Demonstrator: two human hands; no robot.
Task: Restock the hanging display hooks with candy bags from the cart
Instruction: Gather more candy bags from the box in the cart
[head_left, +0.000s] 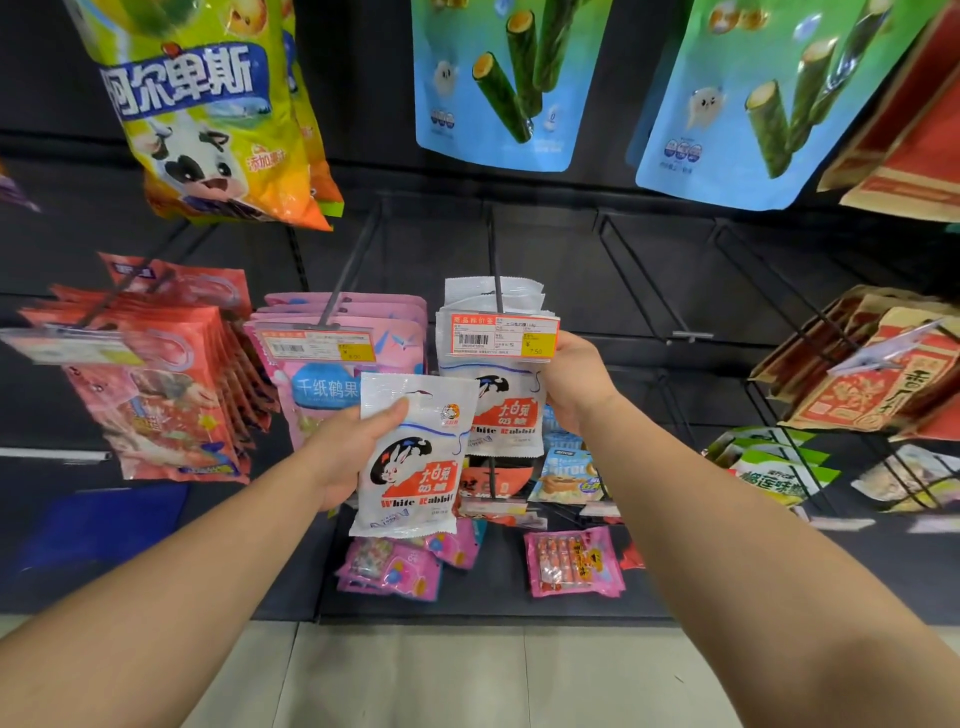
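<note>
Candy first: your left hand (345, 457) grips a white plastic White Rabbit candy bag with a black-and-red rabbit print (410, 457), thumb across its upper front, fingers curled behind it. You hold it upright in front of the display, just left of and below the hook it matches, not yet on any hook.

Your right hand (574, 384) is up at the black metal display hook (497, 280) that carries a stack of identical white White Rabbit bags (501, 405). It touches the right edge of that stack, just beside the orange-and-yellow price tag (504, 336) at the hook's front end. Its fingers go behind the bags, so you cannot tell whether they are closed on anything.

Left of that hook hangs a row of pink candy bags with a blue cloud label (337, 374), and further left a row of red-pink bags (166, 395). Above hang yellow-green bags with a cartoon cow (208, 114) and blue pouches showing green seaweed rolls (498, 83). On the right, brown-and-red paper packets (872, 379) fill wire racks. Small pink sweet packs (574, 561) lie on the dark bottom shelf (493, 577).
</note>
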